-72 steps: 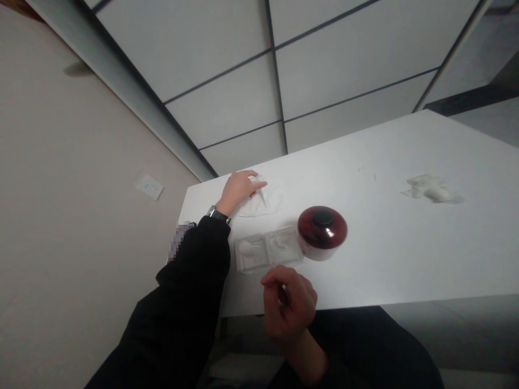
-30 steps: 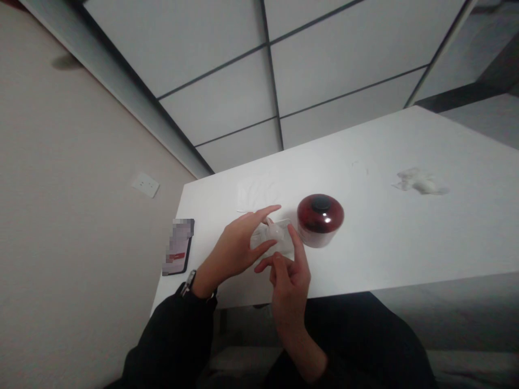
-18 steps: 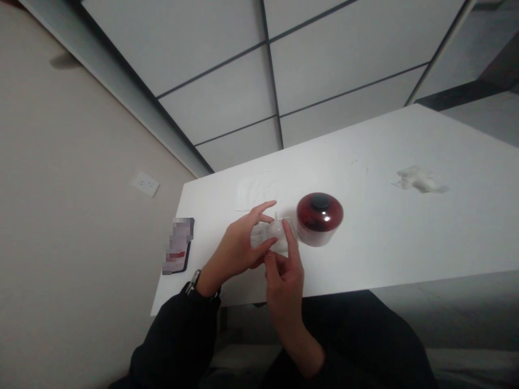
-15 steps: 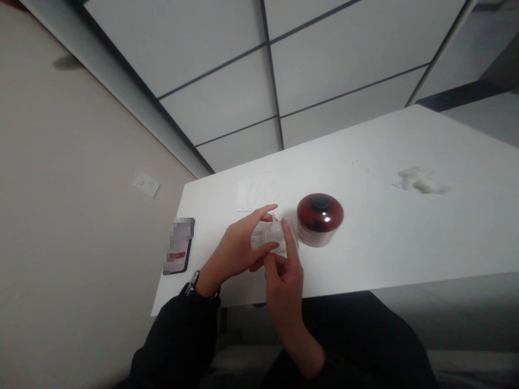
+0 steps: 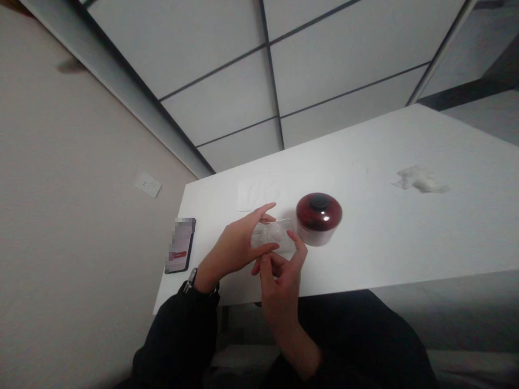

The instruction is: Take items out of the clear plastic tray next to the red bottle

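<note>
A small clear plastic case (image 5: 274,236) sits folded together just above the white table (image 5: 389,237), held from both sides. My left hand (image 5: 237,247) grips its left end between thumb and fingers. My right hand (image 5: 279,281) pinches its right edge from below with the index finger and thumb. A dark red round lidded bowl (image 5: 319,218) with a black knob stands right beside the case, a finger's width from my right index finger.
A flat white tissue (image 5: 259,193) lies behind the case. A phone (image 5: 180,252) rests near the table's left edge. A crumpled white wad (image 5: 419,179) lies far right. A wall with a socket (image 5: 148,185) runs on the left.
My left hand left the tissue and came to the plastic case, which was lying open on the table and is now folded together between both hands. My right index finger has curled lower on its edge.
</note>
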Available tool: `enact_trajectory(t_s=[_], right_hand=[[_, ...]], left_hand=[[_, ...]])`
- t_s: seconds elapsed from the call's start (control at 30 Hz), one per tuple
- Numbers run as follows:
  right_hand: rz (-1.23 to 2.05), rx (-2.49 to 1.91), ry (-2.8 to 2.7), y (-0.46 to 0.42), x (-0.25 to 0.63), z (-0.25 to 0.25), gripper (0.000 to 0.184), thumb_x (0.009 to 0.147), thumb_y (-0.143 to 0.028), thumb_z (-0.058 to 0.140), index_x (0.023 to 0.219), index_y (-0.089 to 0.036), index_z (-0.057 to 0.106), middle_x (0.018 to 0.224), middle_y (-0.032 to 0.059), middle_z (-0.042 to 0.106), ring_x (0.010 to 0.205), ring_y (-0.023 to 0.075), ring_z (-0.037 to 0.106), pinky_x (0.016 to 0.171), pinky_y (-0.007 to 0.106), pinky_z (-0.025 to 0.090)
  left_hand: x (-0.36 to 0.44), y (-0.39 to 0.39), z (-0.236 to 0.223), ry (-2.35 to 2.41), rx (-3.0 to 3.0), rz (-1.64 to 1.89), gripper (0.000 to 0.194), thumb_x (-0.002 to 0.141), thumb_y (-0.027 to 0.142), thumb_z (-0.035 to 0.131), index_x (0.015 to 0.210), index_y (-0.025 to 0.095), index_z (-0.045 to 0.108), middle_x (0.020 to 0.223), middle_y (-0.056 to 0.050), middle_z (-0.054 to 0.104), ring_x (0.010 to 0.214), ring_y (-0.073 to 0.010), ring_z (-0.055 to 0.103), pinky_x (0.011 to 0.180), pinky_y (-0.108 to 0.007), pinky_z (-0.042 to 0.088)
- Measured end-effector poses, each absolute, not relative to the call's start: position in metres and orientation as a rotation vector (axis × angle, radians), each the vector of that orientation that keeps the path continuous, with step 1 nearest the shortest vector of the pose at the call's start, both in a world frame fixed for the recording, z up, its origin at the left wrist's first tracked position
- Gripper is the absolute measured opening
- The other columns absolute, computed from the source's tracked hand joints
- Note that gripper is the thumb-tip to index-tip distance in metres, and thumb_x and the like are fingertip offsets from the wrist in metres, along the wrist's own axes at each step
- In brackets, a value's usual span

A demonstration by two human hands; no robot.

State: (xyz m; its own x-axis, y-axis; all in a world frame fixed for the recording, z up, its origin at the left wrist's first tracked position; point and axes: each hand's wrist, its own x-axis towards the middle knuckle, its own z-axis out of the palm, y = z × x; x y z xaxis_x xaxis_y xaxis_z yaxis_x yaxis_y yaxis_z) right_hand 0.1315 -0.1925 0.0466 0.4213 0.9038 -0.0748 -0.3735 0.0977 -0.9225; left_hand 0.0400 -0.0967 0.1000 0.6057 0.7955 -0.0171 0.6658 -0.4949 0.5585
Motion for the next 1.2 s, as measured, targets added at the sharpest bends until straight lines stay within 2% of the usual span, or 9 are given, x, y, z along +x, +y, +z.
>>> enact_trajectory(t_s=[0.1,0.27,0.47,0.57,0.63,0.83,0.97,1.03,1.2], right_hand=[[1.066,-1.086,-0.662,-0.192,0.134,0.047,0.044,0.096,-0.026,0.053,0.136,-0.019,0.037,0.057,-0.0109,0.063,0.047,0.0140,0.059,0.051,0.025,0.044],[0.997,-1.092,-0.596,-0.194,0.130,0.044,0.021,0.097,-0.027,0.053,0.110,-0.027,0.038,0.059,-0.0130,0.056,0.048,0.0119,0.054,0.045,0.021,0.036],[1.016,-1.092,-0.643,-0.194,0.131,0.046,0.044,0.096,-0.025,0.054,0.137,-0.020,0.038,0.060,-0.0103,0.065,0.050,0.0141,0.061,0.053,0.024,0.047],[1.015,-1.114,-0.618,-0.196,0.129,0.043,0.014,0.099,-0.028,0.054,0.109,-0.024,0.046,0.055,-0.0107,0.060,0.043,0.0121,0.055,0.045,0.022,0.037],[0.968,-1.129,-0.595,-0.198,0.125,0.042,0.013,0.099,-0.029,0.054,0.096,-0.026,0.041,0.054,-0.0122,0.054,0.042,0.0109,0.051,0.044,0.022,0.034],[0.941,-1.109,-0.623,-0.199,0.125,0.047,0.036,0.098,-0.024,0.053,0.132,-0.020,0.042,0.062,-0.0083,0.067,0.052,0.0146,0.063,0.050,0.024,0.043],[0.917,-1.083,-0.629,-0.198,0.126,0.044,0.006,0.099,-0.024,0.053,0.100,-0.024,0.048,0.065,-0.0074,0.066,0.052,0.0114,0.063,0.053,0.023,0.046],[0.892,-1.070,-0.600,-0.199,0.125,0.044,0.011,0.099,-0.024,0.054,0.096,-0.026,0.044,0.065,-0.0092,0.064,0.052,0.0101,0.061,0.053,0.022,0.046],[0.984,-1.075,-0.480,-0.198,0.124,0.047,0.051,0.097,-0.024,0.054,0.143,-0.021,0.035,0.065,-0.0090,0.068,0.054,0.0140,0.063,0.050,0.024,0.042]], left_hand=[[0.041,-0.097,0.101,1.160,2.304,0.314,0.080,0.088,0.028,0.081,0.157,0.028,0.040,0.138,-0.009,0.070,0.126,-0.0261,0.068,0.111,-0.048,0.052],[0.041,-0.097,0.102,1.161,2.307,0.307,0.082,0.087,0.027,0.082,0.157,0.027,0.039,0.137,-0.010,0.071,0.125,-0.0264,0.068,0.110,-0.048,0.052],[0.040,-0.098,0.104,1.161,2.285,0.299,0.088,0.087,0.028,0.081,0.161,0.026,0.035,0.138,-0.010,0.070,0.126,-0.0256,0.068,0.111,-0.047,0.052],[0.040,-0.098,0.106,1.168,2.291,0.274,0.097,0.084,0.031,0.084,0.164,0.025,0.029,0.139,-0.012,0.069,0.126,-0.0273,0.068,0.108,-0.047,0.053],[0.041,-0.098,0.106,1.184,2.297,0.262,0.100,0.083,0.031,0.085,0.164,0.026,0.028,0.138,-0.012,0.070,0.125,-0.0283,0.068,0.106,-0.047,0.054],[0.043,-0.099,0.103,1.237,2.256,0.330,0.084,0.076,0.033,0.092,0.148,0.025,0.048,0.133,-0.010,0.073,0.121,-0.0274,0.071,0.107,-0.048,0.054],[0.045,-0.100,0.103,1.249,2.236,0.349,0.065,0.076,0.031,0.091,0.132,0.024,0.058,0.130,-0.009,0.074,0.119,-0.0279,0.072,0.103,-0.047,0.055],[0.045,-0.100,0.103,1.268,2.222,0.346,0.066,0.075,0.032,0.091,0.131,0.025,0.057,0.130,-0.009,0.074,0.119,-0.0289,0.072,0.101,-0.048,0.055],[0.046,-0.103,0.100,1.337,2.162,0.411,0.078,0.073,0.036,0.094,0.136,0.025,0.050,0.127,-0.009,0.075,0.116,-0.0284,0.073,0.099,-0.046,0.056]])
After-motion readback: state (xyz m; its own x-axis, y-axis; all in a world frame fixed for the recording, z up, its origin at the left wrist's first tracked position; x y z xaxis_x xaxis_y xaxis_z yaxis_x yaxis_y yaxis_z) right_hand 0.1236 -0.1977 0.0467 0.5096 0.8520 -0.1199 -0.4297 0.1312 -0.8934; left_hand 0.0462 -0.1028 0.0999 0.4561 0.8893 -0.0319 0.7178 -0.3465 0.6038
